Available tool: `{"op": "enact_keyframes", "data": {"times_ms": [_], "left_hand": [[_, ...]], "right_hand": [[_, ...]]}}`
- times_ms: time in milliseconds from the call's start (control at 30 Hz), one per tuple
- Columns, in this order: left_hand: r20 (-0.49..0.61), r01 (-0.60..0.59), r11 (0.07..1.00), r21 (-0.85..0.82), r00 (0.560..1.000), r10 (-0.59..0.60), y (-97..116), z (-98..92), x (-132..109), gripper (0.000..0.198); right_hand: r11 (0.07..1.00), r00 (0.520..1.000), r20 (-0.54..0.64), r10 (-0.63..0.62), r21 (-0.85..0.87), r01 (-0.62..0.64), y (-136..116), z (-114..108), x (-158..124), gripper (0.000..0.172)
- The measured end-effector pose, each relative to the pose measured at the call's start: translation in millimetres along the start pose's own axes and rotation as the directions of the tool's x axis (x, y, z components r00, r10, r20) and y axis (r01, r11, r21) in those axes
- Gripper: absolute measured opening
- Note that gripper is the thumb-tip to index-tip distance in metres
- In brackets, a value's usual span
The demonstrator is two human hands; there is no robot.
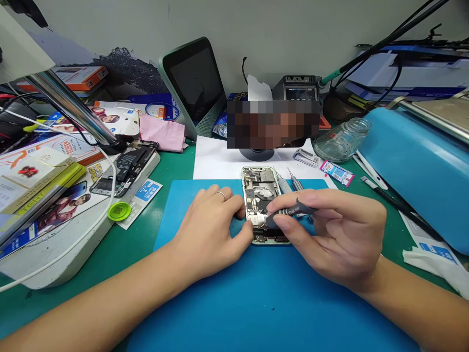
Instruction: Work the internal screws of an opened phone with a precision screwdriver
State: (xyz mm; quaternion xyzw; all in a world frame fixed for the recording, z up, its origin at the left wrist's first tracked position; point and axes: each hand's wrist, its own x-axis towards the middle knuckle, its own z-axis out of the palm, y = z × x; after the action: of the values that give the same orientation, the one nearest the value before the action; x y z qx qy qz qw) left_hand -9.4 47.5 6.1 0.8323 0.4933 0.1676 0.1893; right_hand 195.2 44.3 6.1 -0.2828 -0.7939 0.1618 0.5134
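An opened smartphone [262,188] lies on the blue work mat [234,303], its circuit board and inner parts bare. My left hand [210,230], a ring on one finger, is curled against the phone's left edge, with thumb and fingertips holding it. Pinched between thumb and forefinger of my right hand [340,230] is a dark pry tool [293,210]. Its flat end reaches the lower part of the phone; the exact contact is hidden by the fingers. Just beyond the phone are two precision screwdrivers [296,183], partly covered by my right hand.
A second disassembled phone [126,168] rests at left, near a green cap [119,211] and a white cable [110,190]. Behind the mat stand a tablet-like screen [192,80] and a tipped glass jar [342,139]. A blue machine [414,166] borders the right side.
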Motion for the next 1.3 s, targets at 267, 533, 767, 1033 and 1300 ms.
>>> {"op": "enact_keyframes", "data": {"times_ms": [267,533,767,1033,1300], "left_hand": [[0.001,-0.007,1.000,0.007,1.000,0.007,-0.6,-0.1,0.2,0.014],[0.000,-0.007,1.000,0.001,1.000,0.007,-0.8,1.0,-0.1,0.013],[0.000,0.001,0.999,-0.055,1.000,-0.001,-1.4,-1.0,0.0,0.015],[-0.038,-0.029,0.982,-0.189,0.999,0.023,-4.0,-6.0,-0.6,0.019],[-0.005,-0.038,0.988,-0.148,0.999,0.038,-2.8,-1.9,0.1,0.013]], "right_hand": [[0.999,0.999,0.000,0.033,-0.010,-0.033,-2.9,-0.8,2.2,0.036],[0.996,1.000,-0.011,0.011,-0.088,-0.012,-7.6,-0.8,6.8,0.030],[0.994,1.000,-0.026,-0.003,-0.106,0.000,-9.4,-2.4,6.4,0.037],[0.990,0.998,0.044,0.033,-0.140,-0.027,-6.7,-8.1,-0.8,0.048],[0.990,0.999,0.036,0.022,-0.139,-0.017,-6.1,-6.6,1.7,0.044]]}}
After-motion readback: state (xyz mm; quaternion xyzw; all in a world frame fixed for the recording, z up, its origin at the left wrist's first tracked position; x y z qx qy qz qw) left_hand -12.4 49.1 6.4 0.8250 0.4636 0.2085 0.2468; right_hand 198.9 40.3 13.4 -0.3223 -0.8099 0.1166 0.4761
